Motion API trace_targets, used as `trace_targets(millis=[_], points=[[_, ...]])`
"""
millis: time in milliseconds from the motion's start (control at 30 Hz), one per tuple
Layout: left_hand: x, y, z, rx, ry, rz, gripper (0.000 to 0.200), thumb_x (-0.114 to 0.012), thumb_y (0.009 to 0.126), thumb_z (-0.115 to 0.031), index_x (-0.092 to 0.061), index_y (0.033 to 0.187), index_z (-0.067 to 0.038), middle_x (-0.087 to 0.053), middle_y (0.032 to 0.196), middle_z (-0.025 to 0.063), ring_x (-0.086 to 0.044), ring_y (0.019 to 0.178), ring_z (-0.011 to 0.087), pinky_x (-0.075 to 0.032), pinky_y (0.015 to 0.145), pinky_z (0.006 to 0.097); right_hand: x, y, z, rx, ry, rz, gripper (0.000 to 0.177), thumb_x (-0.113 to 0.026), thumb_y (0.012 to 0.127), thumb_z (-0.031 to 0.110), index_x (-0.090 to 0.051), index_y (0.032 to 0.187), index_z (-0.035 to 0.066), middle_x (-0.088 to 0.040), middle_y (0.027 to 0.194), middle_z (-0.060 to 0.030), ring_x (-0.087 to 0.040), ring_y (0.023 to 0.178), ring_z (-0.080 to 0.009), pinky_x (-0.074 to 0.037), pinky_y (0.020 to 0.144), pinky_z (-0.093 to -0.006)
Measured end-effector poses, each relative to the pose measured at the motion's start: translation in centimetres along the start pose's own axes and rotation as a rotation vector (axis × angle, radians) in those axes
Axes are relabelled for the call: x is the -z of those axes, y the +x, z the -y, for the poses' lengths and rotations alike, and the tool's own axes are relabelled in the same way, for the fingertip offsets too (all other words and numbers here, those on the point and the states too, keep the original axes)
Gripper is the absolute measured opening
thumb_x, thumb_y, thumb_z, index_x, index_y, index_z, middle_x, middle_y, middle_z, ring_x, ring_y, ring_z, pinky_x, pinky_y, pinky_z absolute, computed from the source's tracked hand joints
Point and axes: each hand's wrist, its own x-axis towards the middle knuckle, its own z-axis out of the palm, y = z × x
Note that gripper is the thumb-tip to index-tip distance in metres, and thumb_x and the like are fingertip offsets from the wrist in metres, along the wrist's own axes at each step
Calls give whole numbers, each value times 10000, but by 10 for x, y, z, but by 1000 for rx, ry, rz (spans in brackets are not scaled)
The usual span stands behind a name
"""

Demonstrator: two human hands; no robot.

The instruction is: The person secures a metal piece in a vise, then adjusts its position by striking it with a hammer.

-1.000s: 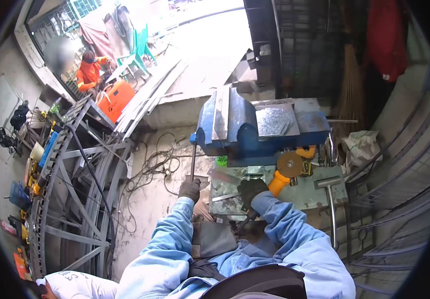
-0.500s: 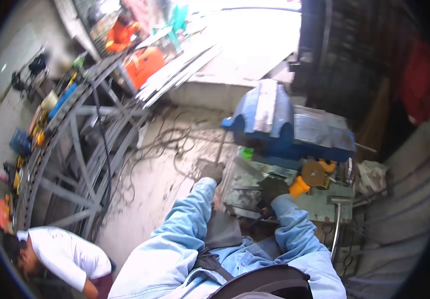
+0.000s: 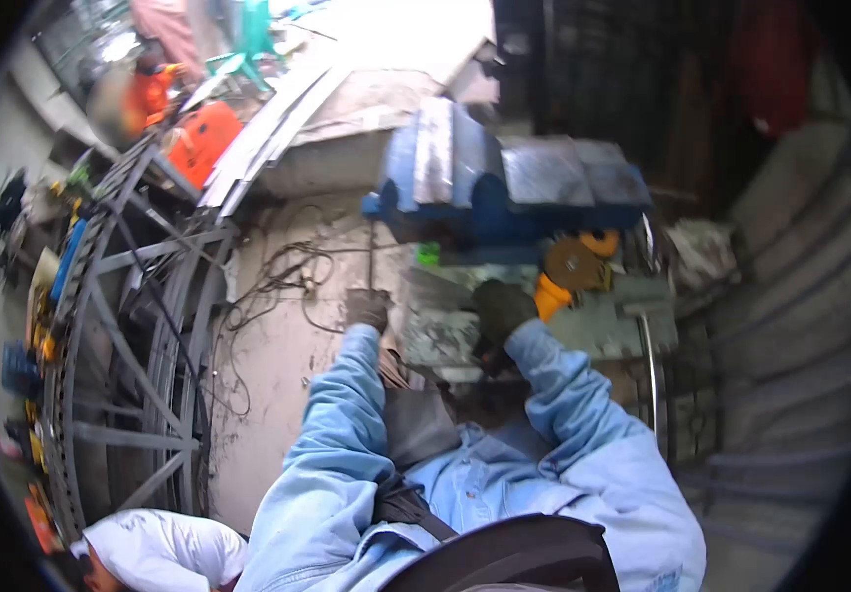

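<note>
A blue bench vise (image 3: 435, 222) stands on a worn green-grey bench (image 3: 608, 331). My left hand (image 3: 367, 308), in a dark glove, is closed round the lower end of a thin rod (image 3: 371, 257) that hangs from the vise's left end. My right hand (image 3: 504, 314), also gloved, is over the front part of the bench, left of a yellow-orange angle grinder (image 3: 552, 294) with a brown disc. Its fingers are dark and blurred, and whether they hold anything is hidden.
Steel trusses (image 3: 139, 434) stand at left, with tools along them. Cables (image 3: 292, 286) lie on the floor. A person in a white shirt (image 3: 164, 548) bends at lower left; another in orange (image 3: 154, 94) is behind. A hammer-like metal bar (image 3: 651, 375) hangs at the bench's right.
The view has turned, so the vise, bench and trusses appear further left. The person in white is lower in view. My left hand is still on the rod; my right hand remains near the grinder.
</note>
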Motion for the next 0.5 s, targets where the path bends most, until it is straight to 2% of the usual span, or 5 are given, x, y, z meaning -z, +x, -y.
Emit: trace_targets(millis=[100, 133, 200, 400, 500], points=[[45, -24, -27, 273, -392, 79, 353, -413, 1019, -329, -684, 1133, -133, -711, 969, 213, -697, 902, 383, -548, 750, 495, 53, -56, -1, -89, 272, 40, 858, -906, 379, 298, -651, 1173, 100, -596, 1185, -168, -635, 1025, -351, -528, 897, -448], [13, -14, 2, -4, -233, -84, 426, -484, 989, -389, -688, 1090, -29, -704, 864, 229, -702, 784, 376, -540, 690, 485, 43, -65, -7, -147, 296, 53, 858, -906, 379, 298, -651, 1173, 100, -596, 1185, -168, -635, 1025, -351, -528, 897, -448], [28, -21, -13, 292, -756, -115, 627, -601, 885, -543, -686, 890, 78, -632, 651, 200, -649, 626, 340, -496, 583, 464, 33, -75, -13, -273, 434, -159, 810, -907, 390, 258, -657, 1144, 100, -615, 1143, -168, -634, 1056, -349, -535, 893, -425], [36, -27, -25, 462, -1028, -60, 542, -658, 882, -508, -594, 696, -3, -522, 557, 85, -444, 478, 224, -347, 467, 438, 33, -31, 5, -24, 28, 52, 515, -792, 649, 195, -672, 1135, 76, -663, 1127, -163, -648, 1086, -351, -535, 892, -432], [15, -20, -7, 249, -903, -139, 538, -667, 871, -519, -605, 669, -24, -556, 582, 95, -502, 514, 238, -379, 501, 441, -6, -4, 13, -19, 14, -69, 361, -721, 725, 207, -701, 1068, 95, -668, 1068, -161, -650, 1045, -361, -524, 880, -454]])
